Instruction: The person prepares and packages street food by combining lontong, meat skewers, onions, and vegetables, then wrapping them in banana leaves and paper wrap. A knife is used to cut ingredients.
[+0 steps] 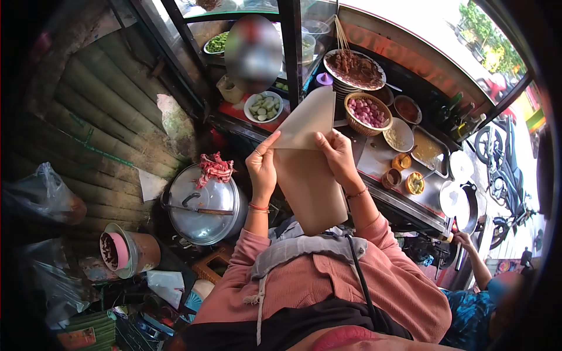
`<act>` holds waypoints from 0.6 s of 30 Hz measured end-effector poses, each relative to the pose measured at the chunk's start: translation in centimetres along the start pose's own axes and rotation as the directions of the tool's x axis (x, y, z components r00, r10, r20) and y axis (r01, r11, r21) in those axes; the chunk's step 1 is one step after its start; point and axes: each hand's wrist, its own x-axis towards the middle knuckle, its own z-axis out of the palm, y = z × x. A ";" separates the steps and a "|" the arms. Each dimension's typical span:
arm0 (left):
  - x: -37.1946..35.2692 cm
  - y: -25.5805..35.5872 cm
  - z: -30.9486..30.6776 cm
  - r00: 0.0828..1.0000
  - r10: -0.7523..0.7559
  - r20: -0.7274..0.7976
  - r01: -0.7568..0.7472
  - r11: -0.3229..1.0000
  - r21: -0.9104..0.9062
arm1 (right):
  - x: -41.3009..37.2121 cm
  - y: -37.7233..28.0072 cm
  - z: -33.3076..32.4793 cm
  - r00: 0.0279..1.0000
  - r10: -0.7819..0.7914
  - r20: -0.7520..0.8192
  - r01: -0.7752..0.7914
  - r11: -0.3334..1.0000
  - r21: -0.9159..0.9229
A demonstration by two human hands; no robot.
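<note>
A sheet of brown paper (310, 187), its upper part folded over at an angle, is held up in front of my chest. My left hand (263, 167) pinches its left edge at the fold, fingertips closed on it. On the right edge, my right hand (339, 157) grips the paper with the thumb on top and the other fingers partly behind. Beyond the paper stand a bowl of cut cucumber (263, 107) and a basket of shallots (367, 111).
Left of me is a large lidded pot (205, 205) with raw red meat (215, 168) on its lid. A plate of skewers in sauce (355, 69), a metal tray (430, 151) and small jars line the counter. At right, another person's hand (464, 241) is near a pan.
</note>
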 end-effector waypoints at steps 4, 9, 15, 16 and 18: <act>-0.5 -0.4 0.5 0.945 -0.303 0.126 0.311 0.706 -0.636 | 0.1 1.5 0.2 0.996 -0.010 -0.088 0.002 0.996 -0.084; -0.7 -4.8 -0.2 0.833 -0.524 0.180 0.437 0.422 -0.794 | 0.3 2.9 0.7 0.999 -0.008 0.038 0.018 0.963 -0.268; -2.3 -12.2 -5.5 0.799 -0.543 0.260 0.380 0.120 -0.917 | 0.8 7.7 1.7 0.865 -0.468 0.180 0.449 0.565 -0.692; -2.5 -12.4 -5.8 0.824 -0.544 0.159 0.346 0.262 -0.901 | 1.2 8.5 2.2 0.895 -0.341 0.288 0.443 0.597 -0.669; -2.8 -12.6 -5.3 0.744 -0.650 0.154 0.386 0.230 -0.893 | 1.5 10.5 4.7 0.852 -0.226 0.472 0.510 0.561 -0.652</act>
